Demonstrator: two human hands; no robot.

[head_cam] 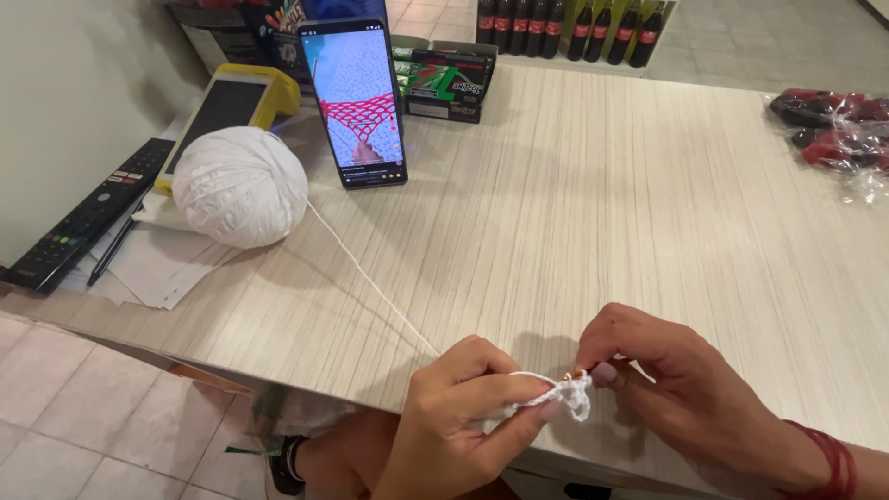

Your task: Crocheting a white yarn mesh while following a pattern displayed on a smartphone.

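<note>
Head view, looking down on pale wood-grain tabletop (593,213).

Left hand (458,417): near front edge of tabletop, fingers (546,410) closed, pinching small white crochet piece (572,396) from the left.

Right hand (685,389): just beside left hand, fingers (604,373) closed on same piece from the right, also gripping gold-tipped hook (576,375), tip only visible at top of piece. Red bracelet (833,463) at wrist.

Crochet piece: held between both hands, just above front edge of tabletop; touching surface or not, cannot tell.

Yarn strand (370,278): white, thin, running diagonally across tabletop from left hand up to yarn ball (241,185).

Yarn ball: large, white, round, resting at left side of tabletop, partly on loose papers (157,264).

Phone (355,102): upright, propped behind ball to its right, screen lit, showing red netted crochet work on pale ground.

Card terminal (231,106): yellow-edged, dark screen, lying behind ball at left.

Remote (88,218): black, long, at far left edge, beside papers. Pen (111,250): dark, lying on papers next to remote.

Green boxes (444,79): stacked just right of phone, at back edge.

Wrapped packets (833,130): red and dark, in clear film, far right of tabletop, well apart from hands.

Bottles (565,28): dark, red-labelled, in a row on tiled floor beyond tabletop.

Floor (83,417): pale tile, visible below at left; shoe (287,463) partly seen under front edge.
</note>
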